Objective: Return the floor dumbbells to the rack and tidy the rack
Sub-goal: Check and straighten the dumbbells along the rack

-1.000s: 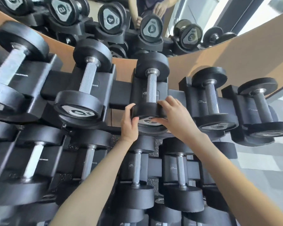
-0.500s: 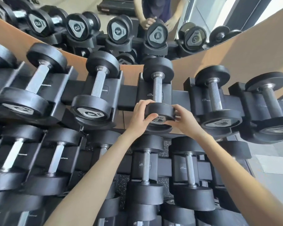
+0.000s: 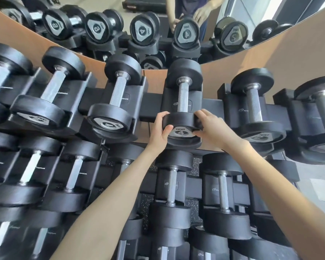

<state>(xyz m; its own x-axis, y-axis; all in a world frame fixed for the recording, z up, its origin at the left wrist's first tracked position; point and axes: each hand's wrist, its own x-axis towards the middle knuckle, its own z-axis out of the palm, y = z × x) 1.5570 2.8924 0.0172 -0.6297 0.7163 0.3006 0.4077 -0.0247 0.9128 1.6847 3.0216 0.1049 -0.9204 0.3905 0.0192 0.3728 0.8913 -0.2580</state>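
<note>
The rack (image 3: pixel 152 107) fills nearly everything in front of me, its tiers stepping down towards my feet, with a mirror (image 3: pixel 105 4) above it. Every cradle I can see on the top tier carries a dumbbell, and the lower tiers look full too, so I judge the returning mostly done. The small patch of floor (image 3: pixel 319 177) at the right shows none lying loose, though most of the floor is out of view. What is left looks like tidying. The 4 dumbbell (image 3: pixel 183 98) lies in its top-tier cradle, handle pointing away from me. My left hand (image 3: pixel 159 134) and right hand (image 3: pixel 213 130) grip its near head from either side, fingers (image 3: pixel 202 115) curled over the rim. I reckon I am seating it so its number plate (image 3: pixel 179 132) faces out squarely.
</note>
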